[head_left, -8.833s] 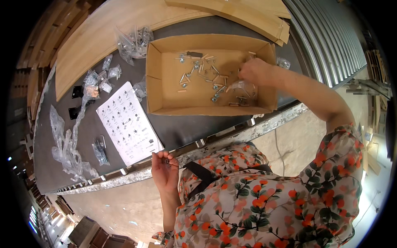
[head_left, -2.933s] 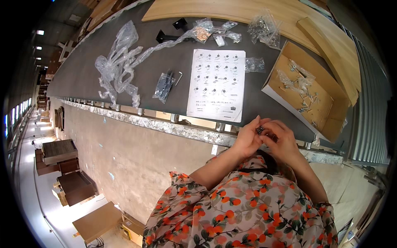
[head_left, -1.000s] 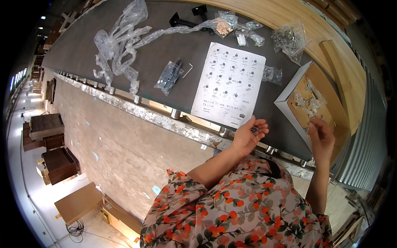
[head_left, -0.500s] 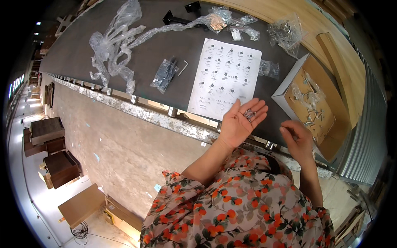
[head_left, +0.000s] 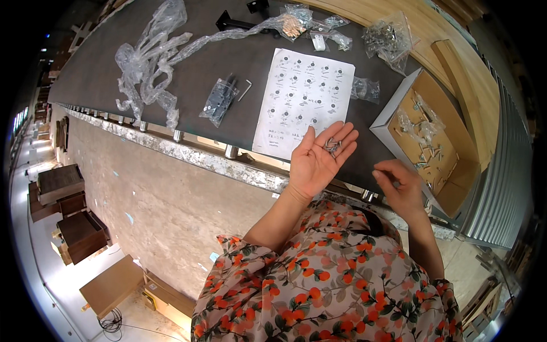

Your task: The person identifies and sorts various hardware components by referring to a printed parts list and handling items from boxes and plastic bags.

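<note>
My left hand (head_left: 314, 164) is turned palm up over the near edge of the dark table (head_left: 216, 62), fingers spread. A small heap of metal screws (head_left: 332, 145) rests on its fingers. It hovers over the lower right corner of a white parts sheet (head_left: 302, 94). My right hand (head_left: 402, 188) hangs to the right, a short way from the left one, with its fingers loosely curled toward the thumb; whether anything is pinched in it is unclear. Just beyond it stands an open cardboard box (head_left: 393, 117) with loose screws and small bags (head_left: 426, 137) inside.
Crumpled clear plastic wrap (head_left: 145, 62) lies at the table's left. A bag of black hardware (head_left: 217, 101) and an Allen key (head_left: 245, 89) sit left of the sheet. More hardware bags (head_left: 390, 37) and wooden boards (head_left: 456, 51) lie at the back right.
My hands were together at my chest, then parted. The left hand has turned palm up with the screws showing on it, and the right hand has drawn back toward the table edge.
</note>
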`<state>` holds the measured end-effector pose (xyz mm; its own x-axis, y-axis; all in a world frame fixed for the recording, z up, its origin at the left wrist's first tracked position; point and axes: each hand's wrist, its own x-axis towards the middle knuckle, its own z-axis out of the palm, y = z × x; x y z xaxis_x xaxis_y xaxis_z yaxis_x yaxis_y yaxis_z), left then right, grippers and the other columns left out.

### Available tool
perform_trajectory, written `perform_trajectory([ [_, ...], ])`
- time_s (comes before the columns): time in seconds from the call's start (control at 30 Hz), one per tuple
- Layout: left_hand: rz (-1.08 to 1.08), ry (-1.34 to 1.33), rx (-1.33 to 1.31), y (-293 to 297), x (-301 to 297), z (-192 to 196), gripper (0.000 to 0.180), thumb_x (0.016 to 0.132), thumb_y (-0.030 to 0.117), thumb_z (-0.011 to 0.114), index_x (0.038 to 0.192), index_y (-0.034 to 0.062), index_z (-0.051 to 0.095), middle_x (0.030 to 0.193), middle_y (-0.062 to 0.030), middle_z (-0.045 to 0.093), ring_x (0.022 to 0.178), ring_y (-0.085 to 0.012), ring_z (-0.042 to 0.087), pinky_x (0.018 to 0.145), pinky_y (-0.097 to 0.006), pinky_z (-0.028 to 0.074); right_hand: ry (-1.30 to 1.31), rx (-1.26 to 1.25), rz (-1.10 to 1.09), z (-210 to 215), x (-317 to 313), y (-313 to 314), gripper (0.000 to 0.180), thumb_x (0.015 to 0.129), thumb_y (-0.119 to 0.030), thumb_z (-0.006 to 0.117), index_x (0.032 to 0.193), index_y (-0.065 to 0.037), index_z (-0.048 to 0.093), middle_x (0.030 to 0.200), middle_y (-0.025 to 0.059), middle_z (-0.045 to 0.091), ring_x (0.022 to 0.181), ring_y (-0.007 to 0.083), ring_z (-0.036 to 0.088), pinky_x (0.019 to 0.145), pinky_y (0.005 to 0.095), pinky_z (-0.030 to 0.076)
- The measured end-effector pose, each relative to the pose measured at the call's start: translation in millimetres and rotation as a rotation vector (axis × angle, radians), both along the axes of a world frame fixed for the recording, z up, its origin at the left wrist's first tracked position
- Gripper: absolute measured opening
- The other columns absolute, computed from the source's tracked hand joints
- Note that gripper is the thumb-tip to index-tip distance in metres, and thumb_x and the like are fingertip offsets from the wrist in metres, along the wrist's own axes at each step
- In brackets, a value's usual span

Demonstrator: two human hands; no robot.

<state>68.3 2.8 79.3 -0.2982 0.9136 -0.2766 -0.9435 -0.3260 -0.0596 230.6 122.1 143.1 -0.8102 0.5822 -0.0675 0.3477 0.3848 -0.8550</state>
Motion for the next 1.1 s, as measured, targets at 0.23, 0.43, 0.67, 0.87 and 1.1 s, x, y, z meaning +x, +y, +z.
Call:
perform_trajectory([
  [0.23,0.015,-0.01,0.053,-3,-4,2,0.059,0.1,0.04,0.026,0.134,-0.0066,0.037,0.143,-0.0232,0.031,0.136,-0.0353,0.024,0.114,-0.045,0.02,0.022,0.02,0.05,-2,-6,-5,0.011,0.08,-0.002,0.066,0.091,-0.001,0.063,0.079,0.0069,0.061,0.06,0.0118,0.054,0.053,0.0244,0.043],
  [0.43,-0.009,0.015,0.214,-7,-6,31,0.063,0.1,0.043,0.021,0.14,-0.0057,0.027,0.148,-0.0216,0.022,0.14,-0.0335,0.012,0.116,-0.044,0.011,0.031,0.051,0.071,1,-10,-6,0.01,0.081,-0.002,0.066,0.091,-0.001,0.063,0.079,0.0071,0.061,0.061,0.0129,0.055,0.053,0.0252,0.043],
  [0.67,-0.001,0.03,0.25,2,-9,42,0.065,0.1,0.044,0.02,0.141,-0.0054,0.023,0.15,-0.0208,0.017,0.141,-0.0325,0.009,0.116,-0.042,0.009,0.033,0.045,0.086,3,-12,-5,0.01,0.081,-0.002,0.065,0.091,-0.001,0.063,0.08,0.0075,0.061,0.062,0.0132,0.056,0.054,0.0251,0.043],
  [0.87,-0.073,-0.019,0.248,1,-3,37,0.063,0.1,0.043,0.022,0.14,-0.0059,0.025,0.149,-0.0204,0.02,0.14,-0.0331,0.015,0.116,-0.042,0.015,0.014,0.037,0.071,2,-9,-4,0.01,0.081,-0.002,0.065,0.091,0.0,0.063,0.08,0.0075,0.061,0.06,0.0126,0.055,0.053,0.0249,0.043],
  [1.1,-0.087,-0.03,0.168,-2,4,24,0.063,0.1,0.042,0.023,0.139,-0.007,0.027,0.148,-0.0216,0.022,0.138,-0.0333,0.019,0.115,-0.042,0.017,0.022,0.03,0.074,-2,-9,-3,0.01,0.081,-0.001,0.065,0.091,0.0,0.063,0.079,0.0069,0.06,0.059,0.0111,0.053,0.052,0.024,0.041],
])
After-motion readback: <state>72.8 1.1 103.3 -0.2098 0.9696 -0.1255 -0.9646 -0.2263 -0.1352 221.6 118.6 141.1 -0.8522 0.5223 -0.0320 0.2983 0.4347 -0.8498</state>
